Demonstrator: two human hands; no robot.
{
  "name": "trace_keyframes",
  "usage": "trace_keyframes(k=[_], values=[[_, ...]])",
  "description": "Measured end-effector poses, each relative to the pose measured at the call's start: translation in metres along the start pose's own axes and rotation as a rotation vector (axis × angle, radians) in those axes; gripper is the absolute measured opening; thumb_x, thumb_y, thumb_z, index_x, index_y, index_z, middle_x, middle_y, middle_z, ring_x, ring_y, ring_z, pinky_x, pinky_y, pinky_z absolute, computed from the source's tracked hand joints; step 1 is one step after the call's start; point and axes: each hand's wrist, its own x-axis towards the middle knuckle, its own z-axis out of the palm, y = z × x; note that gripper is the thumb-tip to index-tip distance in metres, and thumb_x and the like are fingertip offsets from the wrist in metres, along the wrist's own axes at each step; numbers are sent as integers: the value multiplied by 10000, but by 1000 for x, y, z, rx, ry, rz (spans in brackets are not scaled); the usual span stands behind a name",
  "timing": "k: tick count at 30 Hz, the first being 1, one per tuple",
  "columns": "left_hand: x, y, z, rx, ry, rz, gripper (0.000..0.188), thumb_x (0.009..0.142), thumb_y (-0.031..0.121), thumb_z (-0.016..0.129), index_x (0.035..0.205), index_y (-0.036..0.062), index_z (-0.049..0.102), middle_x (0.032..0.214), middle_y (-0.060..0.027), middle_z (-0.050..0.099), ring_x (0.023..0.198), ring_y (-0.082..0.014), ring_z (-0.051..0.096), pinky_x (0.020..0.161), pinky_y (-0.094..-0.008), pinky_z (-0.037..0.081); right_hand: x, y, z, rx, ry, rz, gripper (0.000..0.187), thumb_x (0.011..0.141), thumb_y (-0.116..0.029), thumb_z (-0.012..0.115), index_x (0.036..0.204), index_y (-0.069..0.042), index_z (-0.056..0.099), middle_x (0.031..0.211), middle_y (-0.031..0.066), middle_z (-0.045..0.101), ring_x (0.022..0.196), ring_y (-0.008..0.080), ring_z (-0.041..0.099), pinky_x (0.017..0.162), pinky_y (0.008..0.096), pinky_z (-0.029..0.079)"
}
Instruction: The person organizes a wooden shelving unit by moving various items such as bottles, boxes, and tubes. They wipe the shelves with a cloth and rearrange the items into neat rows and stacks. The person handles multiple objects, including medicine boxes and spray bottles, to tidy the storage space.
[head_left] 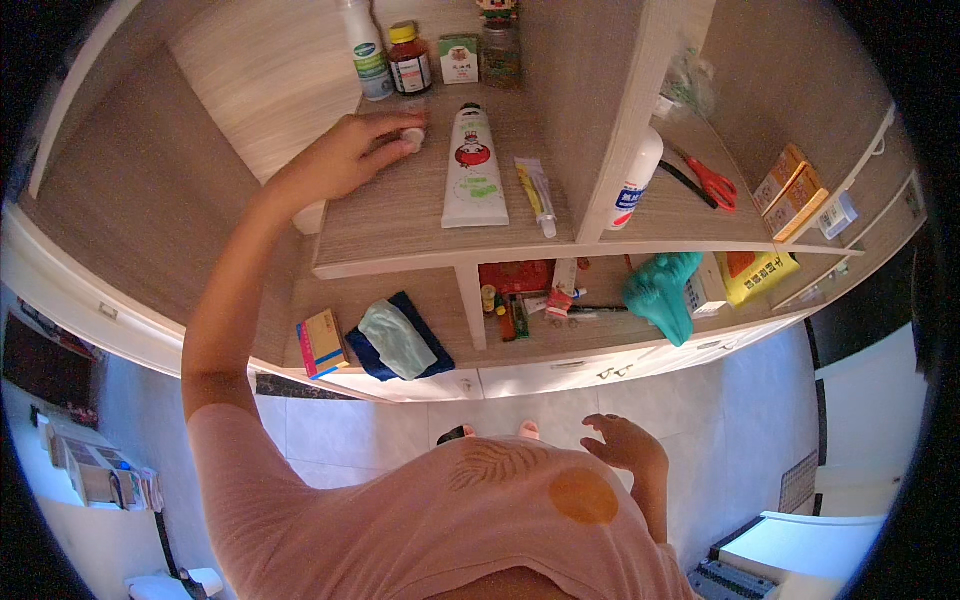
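Observation:
My left hand reaches onto the upper shelf, its thumb and fingers closed around a small white rounded object, partly hidden and blurred. Just right of it lies a white tube with a red cartoon print and a dark cap. A smaller yellow and silver tube rests beside that one. Behind my fingers stand a white and green bottle, a brown bottle with a yellow lid, a small green and white box and a glass jar. My right hand hangs below the shelves, fingers loosely apart, holding nothing.
An upright divider parts the shelf; right of it are a white bottle, red-handled scissors and orange boxes. Lower compartments hold a teal plastic bag, a yellow packet, a folded cloth and a small box.

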Motion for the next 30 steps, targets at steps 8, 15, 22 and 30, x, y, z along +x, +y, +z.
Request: trace_keyframes(k=[8,15,22,30], values=[[11,21,11,-67,-7,144,353,857,221,568,1145,20,532,1065,-175,594,935,-283,589,802,-338,457,-4,3,0,16,-21,56,442,837,-335,542,1192,-76,495,1142,167,554,1052,328,526,901,415,420],[-11,-9,1,2,13,-118,331,876,173,533,1187,61,505,1103,-146,591,974,-283,578,837,-354,444,-2,13,6,4,-12,47,444,838,-336,545,1196,-79,493,1168,157,546,1075,320,517,915,413,414],[14,7,12,44,79,113,352,859,196,566,1165,30,513,1098,-165,578,979,-266,576,836,-331,453,3,6,-1,7,-12,16,439,839,-331,543,1196,-80,492,1150,183,546,1073,334,514,906,418,418],[19,27,4,-130,59,272,477,760,80,600,1219,51,472,1249,-152,486,1177,-275,444,979,-345,359,4,6,4,2,-40,40,442,839,-330,544,1195,-72,491,1158,177,543,1080,327,511,911,416,413]])
